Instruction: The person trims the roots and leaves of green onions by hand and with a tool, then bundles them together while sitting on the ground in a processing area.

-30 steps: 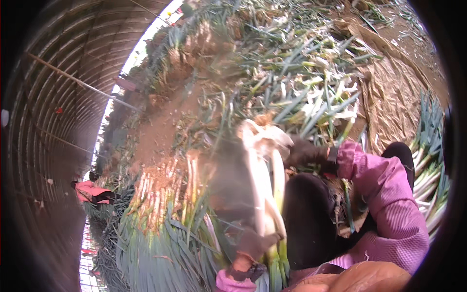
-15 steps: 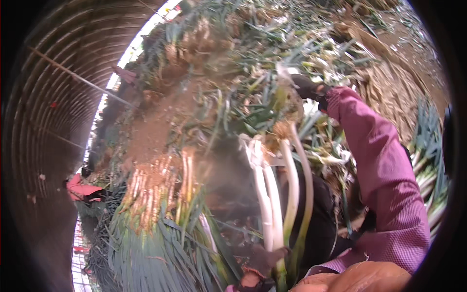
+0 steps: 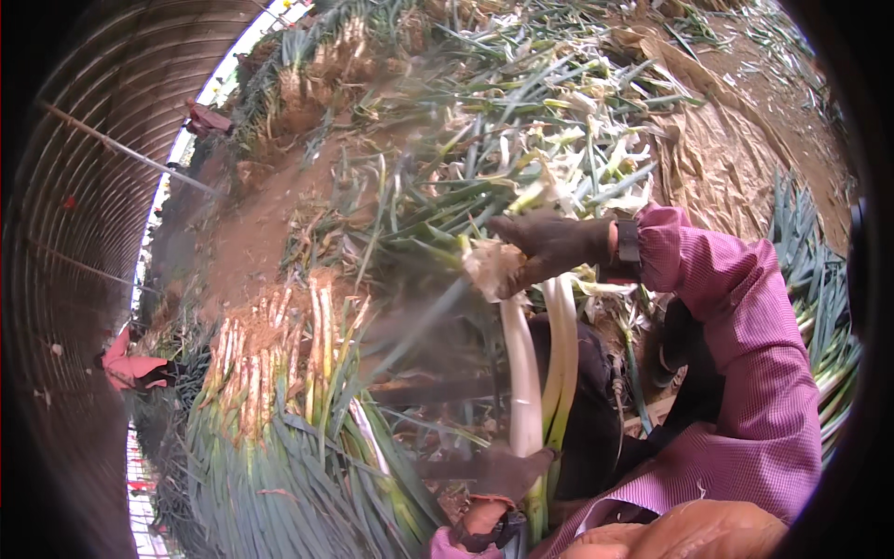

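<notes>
Head view: right hand [image 3: 549, 244] fingers pinched the leeks' [image 3: 535, 373] root end at 12 o'clock; left hand [image 3: 507, 470] gripped lower. Pulling hard could snap the stalks.

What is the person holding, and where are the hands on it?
Long white leeks. The right hand grips their root end at the top; the left hand holds the stalks lower down, where white turns green.

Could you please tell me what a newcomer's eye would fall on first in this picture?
Most striking are the long white leek stalks at centre, gripped at the root end by the gloved right hand and lower down by the left hand. To the left lies a row of soil-covered leeks, and the pink sleeve fills the right.
</notes>
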`<state>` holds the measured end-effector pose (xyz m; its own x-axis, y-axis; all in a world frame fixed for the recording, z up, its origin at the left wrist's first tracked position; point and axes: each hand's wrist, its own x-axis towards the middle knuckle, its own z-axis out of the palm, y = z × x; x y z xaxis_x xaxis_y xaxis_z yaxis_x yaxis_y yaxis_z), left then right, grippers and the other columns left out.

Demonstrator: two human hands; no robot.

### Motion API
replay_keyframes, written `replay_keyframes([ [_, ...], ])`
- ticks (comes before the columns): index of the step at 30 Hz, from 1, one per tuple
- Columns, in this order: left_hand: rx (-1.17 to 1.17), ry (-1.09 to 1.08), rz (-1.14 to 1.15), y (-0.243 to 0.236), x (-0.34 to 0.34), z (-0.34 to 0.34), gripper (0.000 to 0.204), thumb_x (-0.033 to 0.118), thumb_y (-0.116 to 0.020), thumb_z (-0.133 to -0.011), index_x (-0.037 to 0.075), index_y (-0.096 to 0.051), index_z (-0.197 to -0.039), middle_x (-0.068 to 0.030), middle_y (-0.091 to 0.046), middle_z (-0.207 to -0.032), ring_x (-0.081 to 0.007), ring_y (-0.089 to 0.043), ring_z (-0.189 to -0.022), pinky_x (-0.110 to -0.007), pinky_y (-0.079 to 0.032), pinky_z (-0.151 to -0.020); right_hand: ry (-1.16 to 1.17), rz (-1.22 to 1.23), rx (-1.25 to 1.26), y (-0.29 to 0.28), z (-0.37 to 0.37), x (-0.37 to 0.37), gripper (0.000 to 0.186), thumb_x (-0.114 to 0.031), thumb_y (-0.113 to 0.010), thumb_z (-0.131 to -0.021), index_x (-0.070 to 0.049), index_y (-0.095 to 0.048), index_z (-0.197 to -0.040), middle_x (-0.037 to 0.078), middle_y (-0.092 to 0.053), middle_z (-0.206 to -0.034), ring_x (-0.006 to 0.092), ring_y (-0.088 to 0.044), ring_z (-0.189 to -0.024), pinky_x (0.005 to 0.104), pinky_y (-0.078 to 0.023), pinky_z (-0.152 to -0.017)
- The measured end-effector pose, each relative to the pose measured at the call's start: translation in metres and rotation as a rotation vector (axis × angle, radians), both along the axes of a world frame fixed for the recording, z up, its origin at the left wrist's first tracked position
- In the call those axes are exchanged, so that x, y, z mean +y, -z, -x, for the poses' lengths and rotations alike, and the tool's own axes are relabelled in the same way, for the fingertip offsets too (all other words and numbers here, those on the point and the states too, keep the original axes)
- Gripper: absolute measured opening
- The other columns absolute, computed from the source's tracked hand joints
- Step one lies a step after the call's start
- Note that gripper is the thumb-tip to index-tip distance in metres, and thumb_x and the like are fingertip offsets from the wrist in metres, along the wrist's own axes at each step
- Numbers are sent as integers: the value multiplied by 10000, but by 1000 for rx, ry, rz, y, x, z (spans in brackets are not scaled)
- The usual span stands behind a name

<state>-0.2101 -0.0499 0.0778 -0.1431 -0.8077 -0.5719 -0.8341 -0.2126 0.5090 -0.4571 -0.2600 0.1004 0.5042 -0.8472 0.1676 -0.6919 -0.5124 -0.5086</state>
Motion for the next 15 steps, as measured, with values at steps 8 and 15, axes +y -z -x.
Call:
replay_keyframes([
  [8, -204, -28, -48, -9, -2, 24, 582, 484, -670, -653, 9, -602, -983, -229, -616, -968, -358, -605, -902, -412, -480, -763, 117, -42, 125, 19, -42, -7, 203, -208, -614, -673, -34, -644, -773, 166, -622, -734, 316, -628, -720, 402, -485, -668],
  [15, -109, 13, 16, 23, 12, 14, 701, 457, -703, -645, 65, -500, -1189, -204, -609, -1019, -363, -605, -911, -413, -472, -794, 562, 522, 204, 43, 45, -160, 142, -163, -628, -685, -83, -623, -802, 111, -590, -629, 276, -603, -578, 379, -473, -518],
])
